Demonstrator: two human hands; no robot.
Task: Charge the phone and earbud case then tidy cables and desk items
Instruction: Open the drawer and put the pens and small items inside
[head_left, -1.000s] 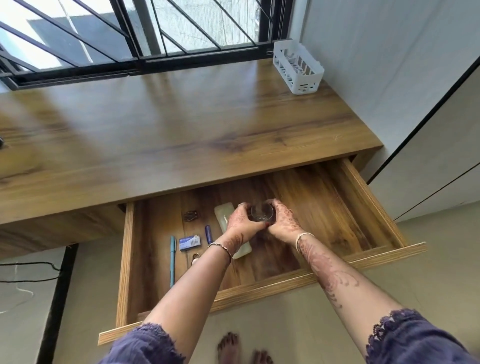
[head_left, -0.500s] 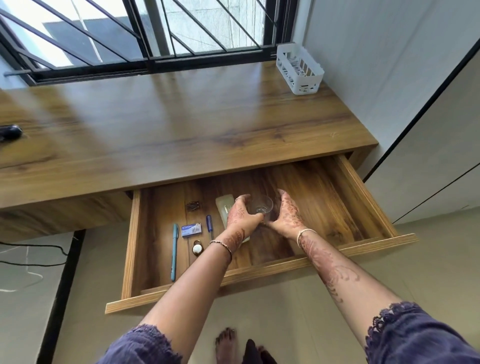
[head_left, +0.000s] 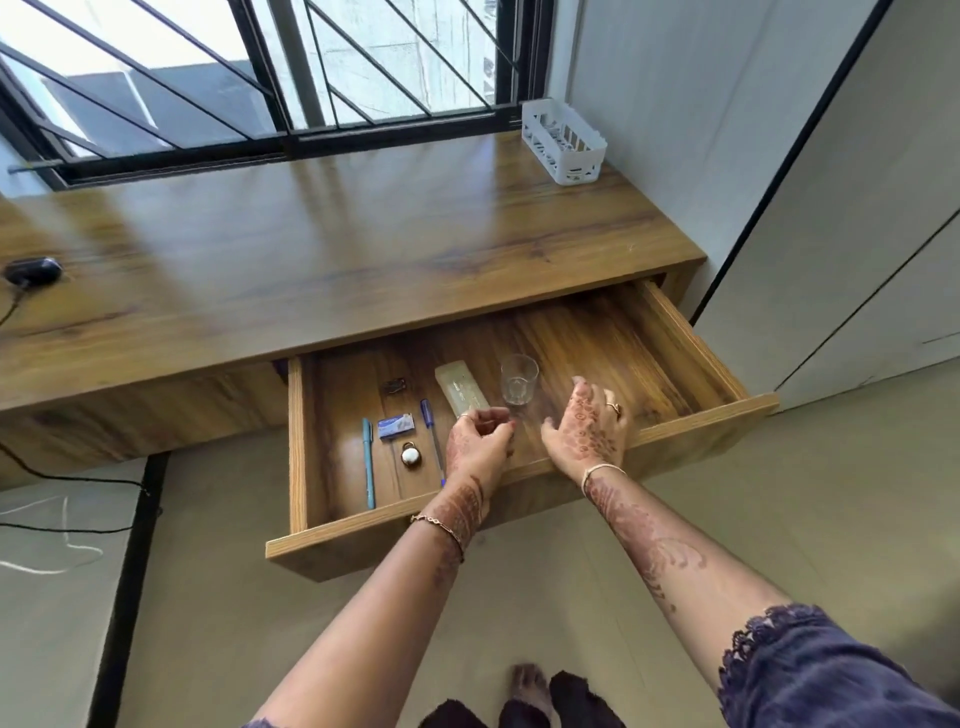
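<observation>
Fingers loosely curled on left hand (head_left: 480, 441), spread on right hand (head_left: 587, 426) — both empty, near glass (head_left: 518, 379)

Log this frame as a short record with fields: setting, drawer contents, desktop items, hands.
Setting: wooden desk under a barred window, its wooden drawer pulled open.
Drawer contents: clear drinking glass upright; pale translucent rectangular case beside it; teal pen; blue pen; small blue-and-white box; small round padlock; dark clip.
Desktop: white slotted plastic basket at the right rear corner; small black oval device with a cable at the left edge.
Hands: left hand over the drawer, fingers loosely curled, holding nothing; right hand open, apart from the glass.
</observation>
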